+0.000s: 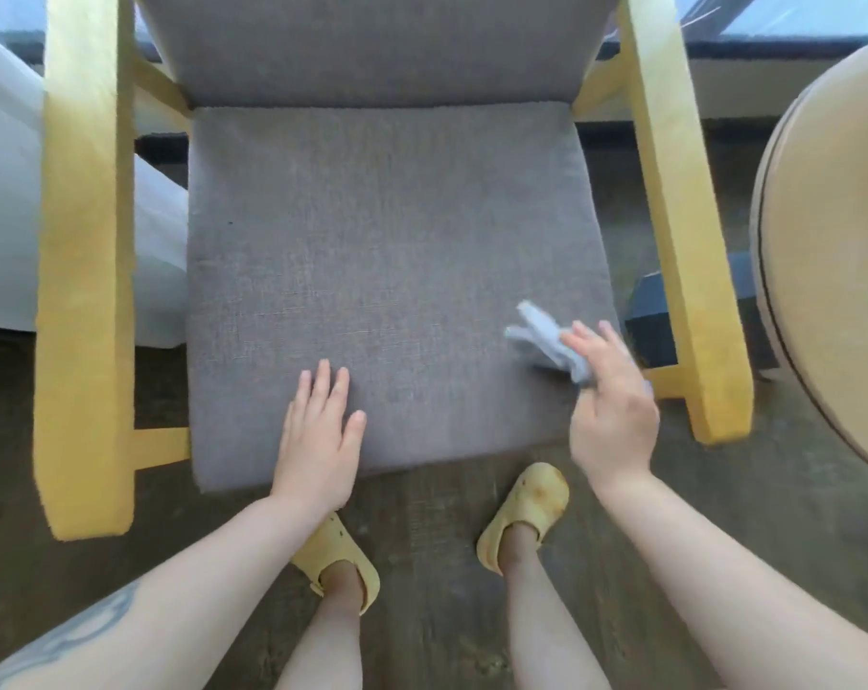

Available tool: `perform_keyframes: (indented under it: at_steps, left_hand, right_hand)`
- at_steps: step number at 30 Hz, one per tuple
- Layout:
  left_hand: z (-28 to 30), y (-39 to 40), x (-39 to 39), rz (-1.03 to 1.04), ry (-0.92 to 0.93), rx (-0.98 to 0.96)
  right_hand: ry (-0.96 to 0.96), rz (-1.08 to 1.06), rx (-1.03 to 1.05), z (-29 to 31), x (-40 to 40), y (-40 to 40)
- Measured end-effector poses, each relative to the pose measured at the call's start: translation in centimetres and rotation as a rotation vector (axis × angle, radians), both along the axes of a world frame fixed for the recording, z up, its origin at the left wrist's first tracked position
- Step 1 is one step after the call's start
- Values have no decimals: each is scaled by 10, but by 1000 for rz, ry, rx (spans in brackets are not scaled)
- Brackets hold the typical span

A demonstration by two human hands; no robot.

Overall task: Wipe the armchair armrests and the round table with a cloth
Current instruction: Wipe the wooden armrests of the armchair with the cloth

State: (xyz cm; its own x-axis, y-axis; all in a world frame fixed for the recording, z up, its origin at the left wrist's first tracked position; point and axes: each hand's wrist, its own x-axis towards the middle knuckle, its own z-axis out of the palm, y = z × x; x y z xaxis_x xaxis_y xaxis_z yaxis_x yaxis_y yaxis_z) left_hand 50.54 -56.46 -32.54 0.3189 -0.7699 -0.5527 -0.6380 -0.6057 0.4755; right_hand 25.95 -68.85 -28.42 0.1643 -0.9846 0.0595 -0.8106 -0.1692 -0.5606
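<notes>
An armchair with a grey seat cushion (382,251) stands right in front of me. Its yellow wooden left armrest (85,271) and right armrest (681,216) run along either side. My right hand (611,410) holds a crumpled light blue cloth (546,341) above the cushion's front right corner, just inside the right armrest. My left hand (322,435) lies flat, fingers spread, on the cushion's front edge. The round table (830,271), pale tan with a dark line around its rim, shows partly at the right edge.
My feet in yellow clogs (526,515) stand on the dark wood floor just in front of the chair. A white curtain or cover (3,201) hangs at the left. The table's dark base (651,316) sits between chair and table.
</notes>
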Motion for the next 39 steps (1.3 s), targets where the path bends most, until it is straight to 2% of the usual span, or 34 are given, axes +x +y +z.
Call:
perform_keyframes:
  at_steps: [2, 4, 6, 8, 10, 14, 16, 18, 19, 21, 24, 27, 31, 36, 39]
  left_hand:
    - [0, -15, -24, -5, 36, -3]
    - [0, -29, -46, -22, 60, 1]
    - [2, -39, -65, -58, 51, 10]
    - [6, -47, -80, -69, 33, 10]
    - [16, -57, -96, -43, 32, 7]
    - [48, -91, -135, -56, 33, -70]
    - [63, -115, -157, -85, 34, -132]
    - [75, -141, -181, -105, 54, -177]
    - [79, -153, -194, -111, 68, -190]
    - [84, -175, -216, -119, 104, -219]
    - [81, -196, -235, -193, 104, -259]
    - [73, -204, -244, -278, 106, -246]
    - [65, -211, -245, -308, 144, -248]
    - [64, -253, -217, -458, 26, -250]
    - [65, -304, -184, -631, -136, -223]
  right_hand:
    - [61, -172, -68, -10, -4, -25]
    - [103, -178, 64, -35, 2, -21]
    - [144, 5, 264, -45, 12, 11]
    - [164, 222, 453, -28, 14, 34]
    - [130, 292, 629, 4, 1, 36]
    - [-31, 141, 496, 79, -70, -3]
    - [-93, 24, 237, 108, -111, -28]
    - [-62, -64, -80, 118, -141, -52]
    - [-30, -83, -133, 113, -148, -59]
    - [26, -72, -62, 91, -146, -63]
    - [143, 106, 154, 44, -135, -34]
    - [182, 234, 180, 24, -154, -15]
    - [181, 90, 211, 23, -158, -52]
    - [203, 304, 189, 26, -144, -31]
    - [169, 149, 215, 26, -167, -33]
